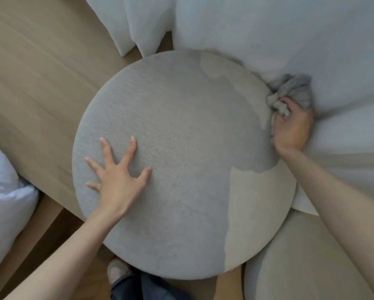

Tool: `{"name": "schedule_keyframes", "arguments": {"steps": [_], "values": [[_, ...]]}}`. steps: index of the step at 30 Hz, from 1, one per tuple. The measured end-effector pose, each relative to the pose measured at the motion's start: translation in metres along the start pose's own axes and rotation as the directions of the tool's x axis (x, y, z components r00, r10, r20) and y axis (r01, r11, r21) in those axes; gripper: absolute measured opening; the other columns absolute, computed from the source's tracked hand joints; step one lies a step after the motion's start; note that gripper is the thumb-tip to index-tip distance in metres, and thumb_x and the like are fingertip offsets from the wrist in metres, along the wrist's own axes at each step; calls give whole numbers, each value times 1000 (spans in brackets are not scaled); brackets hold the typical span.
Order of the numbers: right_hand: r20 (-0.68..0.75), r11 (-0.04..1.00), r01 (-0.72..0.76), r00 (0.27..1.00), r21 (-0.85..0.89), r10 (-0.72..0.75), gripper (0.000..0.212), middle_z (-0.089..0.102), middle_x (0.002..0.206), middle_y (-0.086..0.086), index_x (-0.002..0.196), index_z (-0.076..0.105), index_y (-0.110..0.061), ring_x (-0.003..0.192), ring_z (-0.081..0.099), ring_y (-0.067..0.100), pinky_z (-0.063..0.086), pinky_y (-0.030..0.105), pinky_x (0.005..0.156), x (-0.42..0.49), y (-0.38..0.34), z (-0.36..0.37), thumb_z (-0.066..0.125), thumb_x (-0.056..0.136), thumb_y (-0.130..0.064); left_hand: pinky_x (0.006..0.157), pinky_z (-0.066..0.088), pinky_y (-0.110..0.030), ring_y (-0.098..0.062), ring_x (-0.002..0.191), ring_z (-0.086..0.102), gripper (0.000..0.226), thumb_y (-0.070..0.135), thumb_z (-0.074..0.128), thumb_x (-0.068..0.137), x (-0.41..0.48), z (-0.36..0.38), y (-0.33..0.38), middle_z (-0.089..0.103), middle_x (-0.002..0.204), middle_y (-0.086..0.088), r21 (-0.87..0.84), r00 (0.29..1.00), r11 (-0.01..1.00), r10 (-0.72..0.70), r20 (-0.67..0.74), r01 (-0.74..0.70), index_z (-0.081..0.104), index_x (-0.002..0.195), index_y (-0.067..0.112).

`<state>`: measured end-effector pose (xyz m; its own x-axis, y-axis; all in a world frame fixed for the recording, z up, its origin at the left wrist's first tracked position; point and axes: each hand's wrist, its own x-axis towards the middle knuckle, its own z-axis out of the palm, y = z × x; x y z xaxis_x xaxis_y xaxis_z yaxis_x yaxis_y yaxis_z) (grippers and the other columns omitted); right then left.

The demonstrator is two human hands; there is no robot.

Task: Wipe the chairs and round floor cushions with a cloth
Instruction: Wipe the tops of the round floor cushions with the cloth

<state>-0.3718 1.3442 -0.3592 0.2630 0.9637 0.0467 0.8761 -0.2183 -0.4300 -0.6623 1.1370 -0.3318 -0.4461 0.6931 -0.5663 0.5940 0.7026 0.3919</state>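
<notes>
The round cushion [171,165] fills the middle of the view, grey and flat-topped, seemingly propped at a slant over the wooden floor [41,68], its far edge pushed into white curtain [268,29] folds. The left hand [119,169] lies flat on its lower-left part, fingers spread and gripping nothing — a steadying press, I'd say. The right hand [292,126] is off at the right rim, clenched around a bunched grey cloth [292,92], knuckles wedged between the cushion's side and the curtain.

What matters here is that the cloth sits at the very edge, on the cushion's right flank, with almost the whole broad face lying to the left of it and toward the person. A round thing has no long axis to follow, so the wipe can either run along the curve of the rim or sweep inward across the top — and either way the right hand is the one placed to do it, while the left only holds the cushion in place. The rim seems to be the step in hand just now.

A second cushion [311,256] shows at the lower right, partly under the right forearm, close beside the first. White bedding [4,202] is at the left edge. No chair is visible.
</notes>
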Motion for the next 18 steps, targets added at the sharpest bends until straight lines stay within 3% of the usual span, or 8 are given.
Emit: {"name": "schedule_keyframes", "arguments": {"steps": [3, 6, 9, 11, 12, 14, 18], "values": [[-39, 998, -59, 997, 9, 59, 37, 61, 115, 18, 116, 68, -25, 102, 58, 35, 38, 33, 83, -27, -30, 18, 50, 85, -14, 103, -2, -75, -41, 140, -26, 73, 55, 58, 85, 0, 3, 2, -24, 157, 7, -1, 1000, 1000, -16, -20, 16, 17, 144, 55], [92, 970, 177, 977, 169, -194, 33, 64, 109, 17, 114, 70, -19, 96, 60, 33, 44, 36, 82, -87, -75, 35, 57, 85, -9, 102, -1, -75, -41, 140, -25, 72, 50, 59, 87, 1, 5, 7, -23, 158, 6, -3, 999, 999, -35, -26, 35, 17, 145, 53], [262, 848, 451, 814, 279, -519, 25, 63, 108, 19, 108, 73, -16, 92, 62, 35, 53, 38, 74, -139, -88, 31, 68, 84, -9, 102, 1, -76, -42, 141, -23, 69, 46, 57, 89, -1, 7, 13, -21, 158, 4, 1, 999, 999, -46, -29, 46, 17, 145, 53], [288, 778, 564, 723, 279, -628, 24, 64, 107, 20, 107, 74, -14, 94, 62, 37, 55, 41, 75, -122, -69, 20, 70, 84, -8, 102, 3, -76, -42, 141, -23, 65, 43, 55, 92, -2, 9, 16, -21, 158, 3, 4, 999, 1000, -29, -26, 29, 18, 145, 53], [273, 795, 560, 747, 235, -606, 25, 64, 108, 21, 108, 73, -14, 95, 62, 38, 54, 42, 77, -104, -53, 13, 69, 83, -10, 103, 4, -76, -42, 141, -23, 64, 42, 53, 93, -3, 10, 17, -21, 158, 4, 4, 1000, 1000, -15, -22, 15, 18, 145, 53], [174, 884, 457, 867, 98, -467, 30, 62, 114, 21, 114, 71, -17, 102, 60, 37, 50, 39, 85, -60, -12, -3, 64, 85, -14, 103, 4, -76, -42, 141, -22, 64, 45, 54, 92, -7, 12, 18, -21, 158, 5, 15, 1000, 1000, 23, 0, -23, 20, 145, 53], [33, 993, 113, 993, -21, -112, 37, 59, 123, 19, 120, 65, -15, 114, 53, 34, 38, 31, 96, -21, 60, -27, 52, 86, -11, 102, 3, -76, -39, 140, -27, 75, 56, 62, 81, -22, 32, 34, -22, 157, 13, 143, 973, 966, 200, 114, -215, 18, 142, 57]]}}
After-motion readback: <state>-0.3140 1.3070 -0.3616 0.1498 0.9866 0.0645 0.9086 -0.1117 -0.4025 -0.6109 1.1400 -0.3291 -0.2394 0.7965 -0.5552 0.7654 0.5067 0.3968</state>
